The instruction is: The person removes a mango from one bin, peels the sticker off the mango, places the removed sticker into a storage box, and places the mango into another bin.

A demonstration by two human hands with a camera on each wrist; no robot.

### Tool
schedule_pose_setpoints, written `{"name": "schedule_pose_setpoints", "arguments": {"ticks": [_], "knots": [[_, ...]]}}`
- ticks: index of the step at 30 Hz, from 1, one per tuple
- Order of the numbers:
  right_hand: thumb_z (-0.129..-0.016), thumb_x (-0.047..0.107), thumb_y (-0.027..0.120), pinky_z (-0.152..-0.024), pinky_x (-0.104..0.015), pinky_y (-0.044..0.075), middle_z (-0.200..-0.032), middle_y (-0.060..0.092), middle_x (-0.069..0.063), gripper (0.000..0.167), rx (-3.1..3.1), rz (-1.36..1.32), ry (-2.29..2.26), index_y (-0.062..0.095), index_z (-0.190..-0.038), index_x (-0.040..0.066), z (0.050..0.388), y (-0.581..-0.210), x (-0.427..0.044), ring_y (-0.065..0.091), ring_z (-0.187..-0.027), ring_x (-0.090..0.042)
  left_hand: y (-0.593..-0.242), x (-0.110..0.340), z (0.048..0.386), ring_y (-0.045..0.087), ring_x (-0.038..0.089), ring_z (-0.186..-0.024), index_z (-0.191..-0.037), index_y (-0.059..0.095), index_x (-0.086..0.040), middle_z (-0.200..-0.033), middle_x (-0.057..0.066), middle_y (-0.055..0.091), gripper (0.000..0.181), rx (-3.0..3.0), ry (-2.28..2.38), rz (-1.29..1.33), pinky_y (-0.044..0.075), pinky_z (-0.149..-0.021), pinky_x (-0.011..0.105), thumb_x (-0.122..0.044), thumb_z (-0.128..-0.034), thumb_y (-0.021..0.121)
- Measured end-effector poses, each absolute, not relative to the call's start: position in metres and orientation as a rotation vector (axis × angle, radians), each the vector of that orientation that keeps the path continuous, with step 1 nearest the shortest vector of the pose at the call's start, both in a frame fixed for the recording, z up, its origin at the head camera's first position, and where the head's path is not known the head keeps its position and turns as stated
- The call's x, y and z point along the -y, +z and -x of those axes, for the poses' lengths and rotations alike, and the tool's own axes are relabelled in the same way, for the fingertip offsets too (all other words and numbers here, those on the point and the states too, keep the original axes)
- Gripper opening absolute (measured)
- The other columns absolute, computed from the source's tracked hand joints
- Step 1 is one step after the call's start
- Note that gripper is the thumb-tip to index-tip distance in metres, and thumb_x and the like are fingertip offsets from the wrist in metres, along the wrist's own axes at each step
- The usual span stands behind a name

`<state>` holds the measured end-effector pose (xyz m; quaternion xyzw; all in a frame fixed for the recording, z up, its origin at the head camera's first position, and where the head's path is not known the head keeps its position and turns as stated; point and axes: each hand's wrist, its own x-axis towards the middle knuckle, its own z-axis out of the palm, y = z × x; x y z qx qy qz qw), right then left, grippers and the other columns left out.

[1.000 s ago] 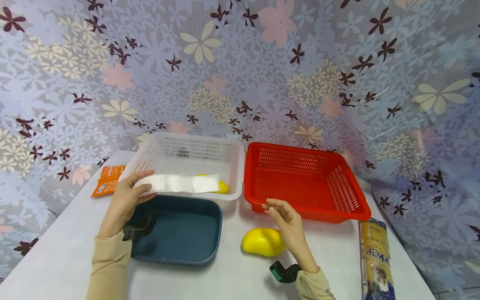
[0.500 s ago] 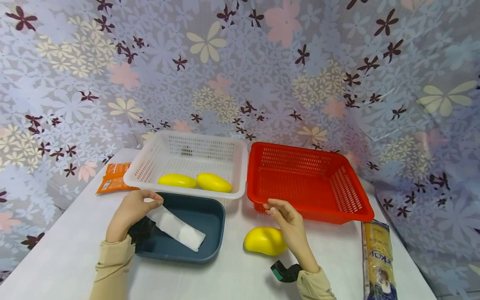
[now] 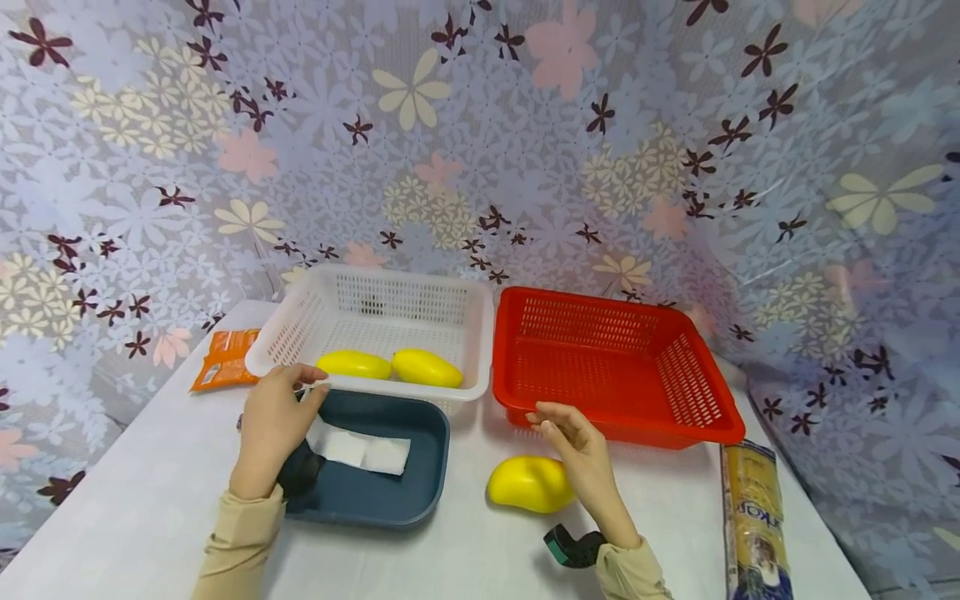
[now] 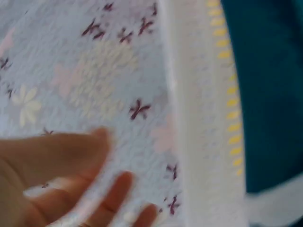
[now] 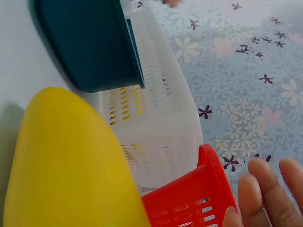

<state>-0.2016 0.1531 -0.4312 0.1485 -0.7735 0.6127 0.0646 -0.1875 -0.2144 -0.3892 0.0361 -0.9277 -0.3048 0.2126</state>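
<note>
A limp white strip (image 3: 363, 450), which looks like folded tissue or cloth, lies inside the dark blue basin (image 3: 442, 479). My left hand (image 3: 276, 427) hovers over the basin's left side, fingers loosely bent and apart from the strip. The left wrist view shows nothing between the thumb and fingers of that left hand (image 4: 75, 182). Above the table by the red basket's front rim, my right hand (image 3: 576, 446) hangs relaxed and holds nothing. Just left of it on the table sits a yellow mango-shaped fruit (image 3: 529, 484), large in the right wrist view.
Behind the basin stands a white basket (image 3: 480, 333) with two yellow mango-shaped fruits (image 3: 427, 367) inside. The red basket (image 3: 622, 427) adjoins it on the right. An orange packet (image 3: 227, 360) lies at far left, a yellow-and-blue packet (image 3: 754, 517) at far right.
My left hand has brought the white strip from over the white basket down into the dark basin and let it go. The right hand stays nearly still.
</note>
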Motion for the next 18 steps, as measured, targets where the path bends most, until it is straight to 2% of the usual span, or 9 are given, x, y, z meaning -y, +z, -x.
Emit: {"name": "schedule_pose_setpoints", "arguments": {"ticks": [4, 6, 9, 13, 15, 18], "knots": [[-0.097, 0.011, 0.057, -0.09, -0.018, 0.049, -0.114, 0.069, -0.019, 0.031, 2.373, -0.54, 1.816, 0.058, -0.125, -0.002, 0.2, -0.439, -0.156, 0.063, -0.102, -0.011, -0.4, 0.198, 0.197, 0.058, 0.041, -0.101, -0.101, 0.069, 0.001, -0.107, 0.024, 0.065, 0.019, 2.46, -0.844, 0.058, 0.046, -0.087, 0.053, -0.007, -0.0841, 0.072], [-0.095, 0.011, 0.06, -0.092, -0.025, 0.05, -0.117, 0.068, -0.016, 0.033, 2.437, -0.563, 1.778, 0.059, -0.126, 0.002, 0.198, -0.445, -0.159, 0.061, -0.106, -0.013, -0.404, 0.192, 0.199, 0.056, 0.041, -0.107, -0.104, 0.068, 0.001, -0.112, 0.024, 0.063, 0.023, 2.446, -0.827, 0.112, 0.046, -0.091, 0.054, -0.007, -0.083, 0.073], [-0.09, 0.017, 0.068, -0.099, -0.035, 0.047, -0.122, 0.068, -0.005, 0.037, 2.579, -0.586, 1.646, 0.061, -0.126, 0.01, 0.196, -0.458, -0.167, 0.058, -0.113, -0.01, -0.409, 0.184, 0.202, 0.054, 0.04, -0.114, -0.112, 0.064, 0.001, -0.121, 0.022, 0.061, 0.033, 2.45, -0.787, 0.177, 0.046, -0.095, 0.054, -0.009, -0.0821, 0.075], [-0.082, 0.026, 0.077, -0.105, -0.03, 0.041, -0.126, 0.065, 0.004, 0.042, 2.734, -0.585, 1.549, 0.065, -0.123, 0.022, 0.194, -0.474, -0.176, 0.054, -0.119, -0.007, -0.414, 0.179, 0.204, 0.049, 0.042, -0.124, -0.123, 0.057, 0.002, -0.133, 0.023, 0.054, 0.049, 2.45, -0.75, 0.253, 0.042, -0.101, 0.057, -0.014, -0.0808, 0.077], [-0.079, 0.028, 0.08, -0.105, -0.028, 0.039, -0.128, 0.064, 0.003, 0.044, 2.775, -0.576, 1.557, 0.067, -0.12, 0.025, 0.194, -0.478, -0.177, 0.054, -0.12, -0.01, -0.416, 0.178, 0.205, 0.046, 0.043, -0.128, -0.127, 0.054, 0.002, -0.137, 0.024, 0.051, 0.055, 2.459, -0.737, 0.278, 0.039, -0.104, 0.059, -0.017, -0.081, 0.077], [-0.076, 0.03, 0.082, -0.107, -0.032, 0.038, -0.13, 0.062, 0.002, 0.043, 2.799, -0.557, 1.59, 0.068, -0.117, 0.027, 0.194, -0.481, -0.177, 0.053, -0.122, -0.015, -0.419, 0.178, 0.206, 0.039, 0.045, -0.134, -0.132, 0.051, 0.001, -0.142, 0.023, 0.047, 0.059, 2.5, -0.721, 0.29, 0.033, -0.109, 0.06, -0.021, -0.0825, 0.076]]}}
